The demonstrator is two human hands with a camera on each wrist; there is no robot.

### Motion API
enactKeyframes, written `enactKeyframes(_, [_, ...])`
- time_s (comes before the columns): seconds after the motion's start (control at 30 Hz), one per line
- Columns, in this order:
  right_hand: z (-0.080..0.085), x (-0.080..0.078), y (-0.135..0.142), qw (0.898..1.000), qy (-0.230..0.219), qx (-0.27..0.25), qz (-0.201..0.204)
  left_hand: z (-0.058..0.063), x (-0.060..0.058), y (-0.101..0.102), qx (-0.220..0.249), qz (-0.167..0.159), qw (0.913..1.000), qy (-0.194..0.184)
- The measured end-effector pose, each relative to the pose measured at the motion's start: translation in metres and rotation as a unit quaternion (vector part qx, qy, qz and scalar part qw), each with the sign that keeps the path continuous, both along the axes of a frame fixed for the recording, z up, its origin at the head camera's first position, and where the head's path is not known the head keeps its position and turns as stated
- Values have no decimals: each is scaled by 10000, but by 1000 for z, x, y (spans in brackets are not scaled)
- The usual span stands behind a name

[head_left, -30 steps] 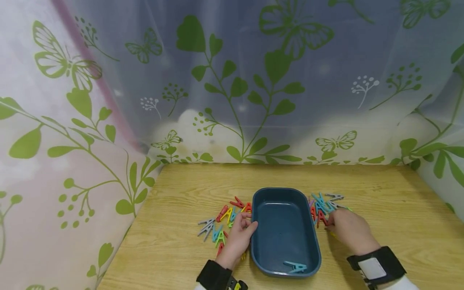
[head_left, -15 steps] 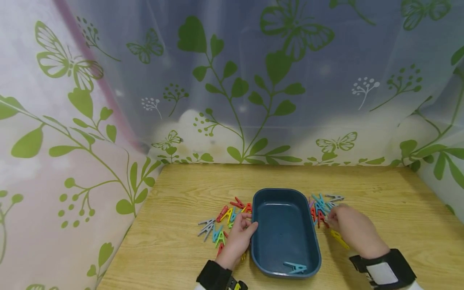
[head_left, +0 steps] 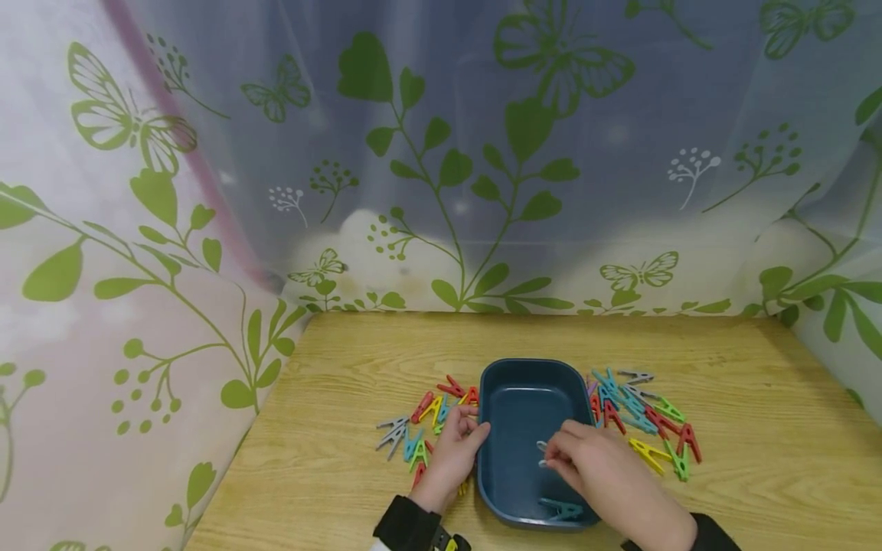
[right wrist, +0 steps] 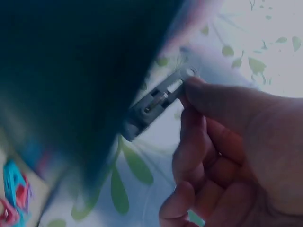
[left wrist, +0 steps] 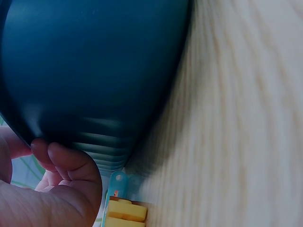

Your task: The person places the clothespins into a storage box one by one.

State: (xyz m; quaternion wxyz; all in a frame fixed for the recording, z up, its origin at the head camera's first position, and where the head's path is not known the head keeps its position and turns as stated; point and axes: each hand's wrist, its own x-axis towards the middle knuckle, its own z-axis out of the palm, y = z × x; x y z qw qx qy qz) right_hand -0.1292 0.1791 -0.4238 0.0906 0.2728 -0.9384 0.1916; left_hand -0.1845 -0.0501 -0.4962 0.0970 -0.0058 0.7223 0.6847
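A dark blue rectangular plastic basin (head_left: 530, 428) stands on the wooden table, with one teal clothespin (head_left: 561, 509) lying at its near end. My left hand (head_left: 455, 451) grips the basin's left rim, thumb over the edge and fingers curled outside, as the left wrist view (left wrist: 61, 184) also has it. Over the basin, my right hand (head_left: 592, 463) pinches a grey clothespin (right wrist: 161, 99) between thumb and forefinger. Its metal spring shows in the right wrist view, where the other fingers are curled beneath.
Right of the basin lie several clothespins in red, teal, grey, green and a yellow one (head_left: 649, 454). Another mixed heap, with a grey clothespin (head_left: 393, 432) at its edge, lies left of the basin, partly behind the left hand. A patterned curtain (head_left: 441, 153) hangs behind the table.
My right hand has moved left from the clothespins on the right to over the basin, carrying a grey clothespin. The left hand stays on the rim.
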Motion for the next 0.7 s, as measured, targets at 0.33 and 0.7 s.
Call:
enactKeyframes(0.33, [-25,-2,-11,9927,-599,732,753,1,1,1,29,-11,10000,2])
enactKeyframes(0.7, [-30,-7,-13,9877,-1059,639,956,3,0,0,-10,6,9999,-150])
